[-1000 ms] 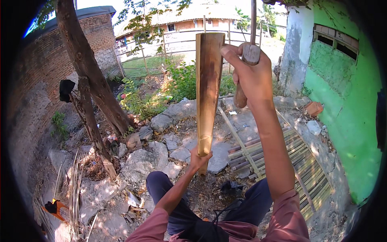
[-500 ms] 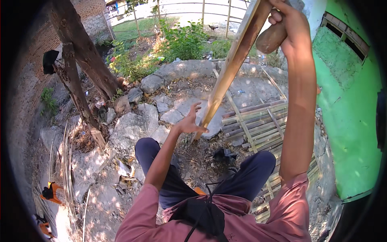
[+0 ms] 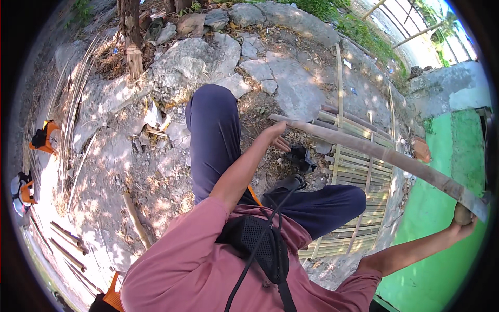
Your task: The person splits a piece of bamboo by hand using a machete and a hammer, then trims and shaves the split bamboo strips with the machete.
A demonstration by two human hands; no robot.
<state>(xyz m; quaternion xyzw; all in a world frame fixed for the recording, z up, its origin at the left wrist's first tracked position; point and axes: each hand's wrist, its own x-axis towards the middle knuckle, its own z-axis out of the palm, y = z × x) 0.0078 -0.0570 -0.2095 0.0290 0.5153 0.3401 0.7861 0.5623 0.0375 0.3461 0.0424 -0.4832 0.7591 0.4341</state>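
A long split bamboo pole (image 3: 358, 144) slants across in front of my knees, its near-middle end by my left hand (image 3: 275, 134) and its other end at the far right. My left hand grips it close to that first end, with some fingers showing below it. My right hand (image 3: 464, 227), arm stretched out to the right, is closed round a thick brown rounded handle (image 3: 461, 214). A flat bluish-grey piece (image 3: 475, 205) shows beside the handle against the pole's end; whether it is a blade I cannot make out.
A slatted bamboo panel (image 3: 358, 208) lies on the ground at right, beside a green wall (image 3: 426, 249). A black bag (image 3: 301, 157) is near my foot. Cracked rock (image 3: 192, 62) and a tree trunk (image 3: 131, 36) stand ahead; orange-and-black objects (image 3: 46, 138) are at left.
The pole has swung from steeply upright to lying slantwise toward the right. My right hand went down and right with the handle; my left hand closed on the pole. My view turned right and down.
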